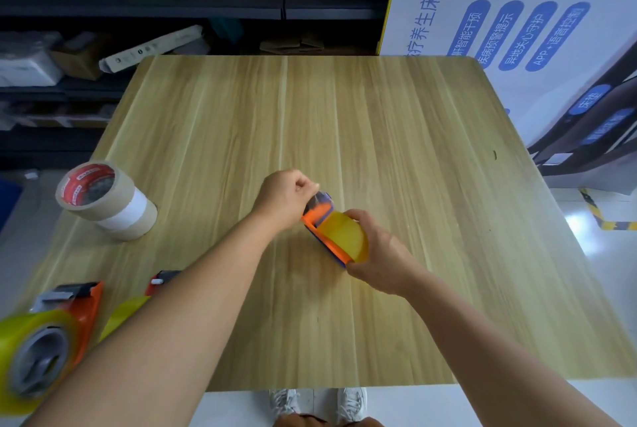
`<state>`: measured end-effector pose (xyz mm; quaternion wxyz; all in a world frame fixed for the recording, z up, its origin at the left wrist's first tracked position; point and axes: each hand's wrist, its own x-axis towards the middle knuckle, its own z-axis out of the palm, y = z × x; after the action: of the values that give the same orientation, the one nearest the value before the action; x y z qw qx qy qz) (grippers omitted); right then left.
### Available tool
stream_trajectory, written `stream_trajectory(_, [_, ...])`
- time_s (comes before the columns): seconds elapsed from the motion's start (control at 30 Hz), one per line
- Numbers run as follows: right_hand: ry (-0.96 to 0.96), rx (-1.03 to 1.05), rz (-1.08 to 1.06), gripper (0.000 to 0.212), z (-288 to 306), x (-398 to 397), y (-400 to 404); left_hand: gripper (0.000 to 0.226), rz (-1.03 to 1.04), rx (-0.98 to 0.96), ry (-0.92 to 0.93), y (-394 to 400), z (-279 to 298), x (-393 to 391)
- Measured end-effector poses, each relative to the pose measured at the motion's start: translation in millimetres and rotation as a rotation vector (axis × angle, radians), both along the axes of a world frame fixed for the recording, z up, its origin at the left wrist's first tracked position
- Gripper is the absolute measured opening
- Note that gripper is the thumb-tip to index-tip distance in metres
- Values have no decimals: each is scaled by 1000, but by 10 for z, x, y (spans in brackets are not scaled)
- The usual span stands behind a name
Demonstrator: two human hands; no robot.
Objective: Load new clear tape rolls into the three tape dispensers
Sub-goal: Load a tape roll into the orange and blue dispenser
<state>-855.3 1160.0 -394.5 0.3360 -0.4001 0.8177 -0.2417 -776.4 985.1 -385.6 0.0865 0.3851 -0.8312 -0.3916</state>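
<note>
An orange tape dispenser (pixel 319 219) with a yellowish clear tape roll (pixel 346 237) in it sits at the middle of the wooden table (pixel 396 123). My right hand (pixel 382 254) grips the roll and the dispenser's rear. My left hand (pixel 286 197) pinches the tape end at the dispenser's front. A second orange dispenser (pixel 69 319), loaded with a yellowish roll, lies at the near left corner. A third dispenser (pixel 151 288) lies beside it, mostly hidden under my left forearm.
A stack of three tape rolls (pixel 107 200), tan and white, stands at the table's left edge. Dark shelves (pixel 138 6) with boxes and bags run behind the table. A white printed board (pixel 517 30) leans at the right. My shoes (pixel 317 402) show below the near edge.
</note>
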Motion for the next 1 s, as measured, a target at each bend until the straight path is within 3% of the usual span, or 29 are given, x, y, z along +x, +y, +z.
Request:
stream_trajectory(0.1, [7,-3,33,70,-22,-9,-16,18,45,66,-56,-92,-68,15])
stream_trajectory(0.27, [-16,-6,49,70,-35,-51,-64,21,153,266,42,-114,-222,71])
stream_trajectory(0.43, [-4,127,-33,69,46,-53,-209,25,124,240,-6,-76,-247,75])
stream_trajectory(0.63, [142,320,21,54,105,-38,-418,28,129,186,-59,-26,-249,68])
stream_trajectory(0.87, [184,335,58,39,69,-40,-446,23,183,229,-88,-17,-243,51])
stream_trajectory(1.0, [172,317,44,32,49,-15,-420,20,162,308,-211,-43,-175,57])
